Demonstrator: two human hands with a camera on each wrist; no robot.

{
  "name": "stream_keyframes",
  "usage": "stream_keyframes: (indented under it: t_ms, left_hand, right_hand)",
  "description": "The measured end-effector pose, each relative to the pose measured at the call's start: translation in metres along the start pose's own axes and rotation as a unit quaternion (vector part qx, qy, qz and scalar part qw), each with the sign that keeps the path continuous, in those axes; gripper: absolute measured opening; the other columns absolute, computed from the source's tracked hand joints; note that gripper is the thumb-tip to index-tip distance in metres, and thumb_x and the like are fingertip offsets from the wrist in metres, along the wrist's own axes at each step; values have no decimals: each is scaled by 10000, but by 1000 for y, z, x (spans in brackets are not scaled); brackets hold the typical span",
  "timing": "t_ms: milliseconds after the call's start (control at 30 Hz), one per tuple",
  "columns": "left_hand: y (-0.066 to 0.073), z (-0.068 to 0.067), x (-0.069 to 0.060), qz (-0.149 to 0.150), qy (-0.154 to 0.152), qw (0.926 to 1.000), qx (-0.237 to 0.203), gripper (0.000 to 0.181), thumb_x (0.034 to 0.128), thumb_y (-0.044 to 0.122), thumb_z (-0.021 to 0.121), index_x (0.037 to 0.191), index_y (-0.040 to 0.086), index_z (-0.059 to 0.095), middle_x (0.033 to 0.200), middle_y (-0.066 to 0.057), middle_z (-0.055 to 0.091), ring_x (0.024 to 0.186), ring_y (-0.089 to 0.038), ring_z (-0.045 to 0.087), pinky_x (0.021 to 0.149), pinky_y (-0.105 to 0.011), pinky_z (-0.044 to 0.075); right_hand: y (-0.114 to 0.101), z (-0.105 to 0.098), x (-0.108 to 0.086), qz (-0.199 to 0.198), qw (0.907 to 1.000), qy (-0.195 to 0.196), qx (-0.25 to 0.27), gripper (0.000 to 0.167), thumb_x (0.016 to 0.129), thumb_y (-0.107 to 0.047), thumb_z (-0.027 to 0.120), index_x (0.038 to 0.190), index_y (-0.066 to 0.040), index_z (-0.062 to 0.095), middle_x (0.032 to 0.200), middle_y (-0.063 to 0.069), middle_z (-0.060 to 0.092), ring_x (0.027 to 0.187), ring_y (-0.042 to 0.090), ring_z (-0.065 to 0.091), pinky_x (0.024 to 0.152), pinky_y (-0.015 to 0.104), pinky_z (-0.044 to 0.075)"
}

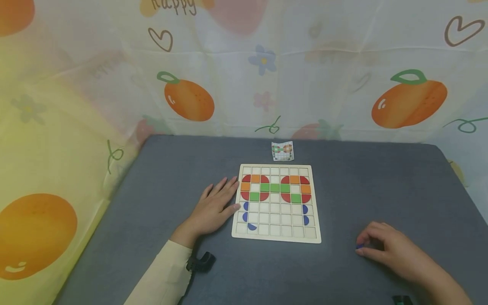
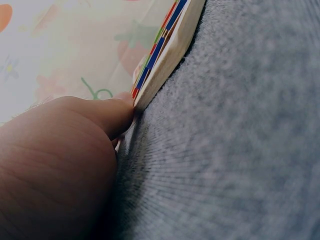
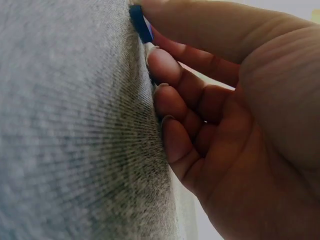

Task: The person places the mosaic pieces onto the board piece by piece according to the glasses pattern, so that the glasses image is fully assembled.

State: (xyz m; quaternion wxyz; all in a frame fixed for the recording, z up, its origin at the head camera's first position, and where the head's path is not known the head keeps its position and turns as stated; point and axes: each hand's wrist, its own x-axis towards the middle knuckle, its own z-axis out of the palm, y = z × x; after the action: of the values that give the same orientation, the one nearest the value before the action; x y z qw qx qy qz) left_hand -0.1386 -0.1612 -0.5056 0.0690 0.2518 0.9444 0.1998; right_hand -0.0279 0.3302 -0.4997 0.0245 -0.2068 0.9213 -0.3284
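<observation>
A pale wooden grid board (image 1: pixel 280 232) lies on the grey table, with red, orange, green and blue flat pieces set in its cells. My left hand (image 1: pixel 214 209) lies spread on the cloth, its fingertips and thumb touching the board's left edge. In the left wrist view the thumb (image 2: pixel 117 112) meets the board's rim (image 2: pixel 167 55). Right of the board, low over the table, my right hand (image 1: pixel 392 250) pinches a small blue piece (image 3: pixel 141 24) between thumb and finger. Its remaining fingers are curled near the cloth. The blue piece is mostly hidden in the head view.
Behind the board lies a small printed card (image 1: pixel 282 151) with a coloured grid pattern. The grey table (image 1: pixel 167 169) ends at a patterned curtain (image 1: pixel 328 84). A black strap part (image 1: pixel 202 262) sits by the left wrist.
</observation>
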Motion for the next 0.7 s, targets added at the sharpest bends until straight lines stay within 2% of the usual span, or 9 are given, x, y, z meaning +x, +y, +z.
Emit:
stream_keyframes:
  t_ms: [133, 267, 500, 633, 700]
  left_hand:
    - [0, 1, 0, -6, 5, 10000, 6, 763, 1133, 475, 560, 1747, 145, 249, 1797, 6, 188, 1657, -266, 96, 1276, -625, 32]
    - [-1, 2, 0, 8, 31, 10000, 17, 761, 1133, 474, 558, 1746, 143, 252, 1797, 7, 188, 1656, -267, 98, 1275, -629, 36]
    - [-1, 1, 0, 17, 34, 10000, -9, 761, 1133, 477, 559, 1746, 146, 254, 1796, 11, 190, 1656, -262, 104, 1276, -624, 38]
    - [-1, 0, 0, 25, 27, 10000, -32, 757, 1135, 474, 558, 1746, 146, 254, 1795, 9, 191, 1655, -264, 108, 1276, -624, 38]
    - [0, 0, 0, 23, 18, 10000, -41, 757, 1135, 474, 558, 1746, 147, 253, 1795, 10, 191, 1655, -264, 109, 1276, -622, 37]
  right_hand:
    - [-2, 0, -1, 249, 9996, 138, -26, 334, 846, -171, 961, 935, -309, 670, 921, -219, 573, 822, 17, 539, 674, 287, 482]
    - [-3, 0, 0, 77, 9993, 358, -56, 374, 818, -136, 974, 891, -327, 660, 896, -219, 569, 788, 26, 537, 656, 270, 462]
    - [-5, -2, -2, 408, 9982, 254, -369, 354, 840, -191, 965, 864, -290, 625, 853, -191, 511, 750, 2, 475, 622, 285, 432]
    - [-5, -2, -1, 140, 9983, 390, -400, 366, 833, -146, 962, 834, -334, 648, 856, -245, 532, 751, -17, 495, 623, 277, 452]
    - [-5, -2, 0, 74, 9987, 342, -358, 313, 844, -139, 953, 851, -307, 689, 880, -263, 550, 770, -26, 519, 633, 275, 478]
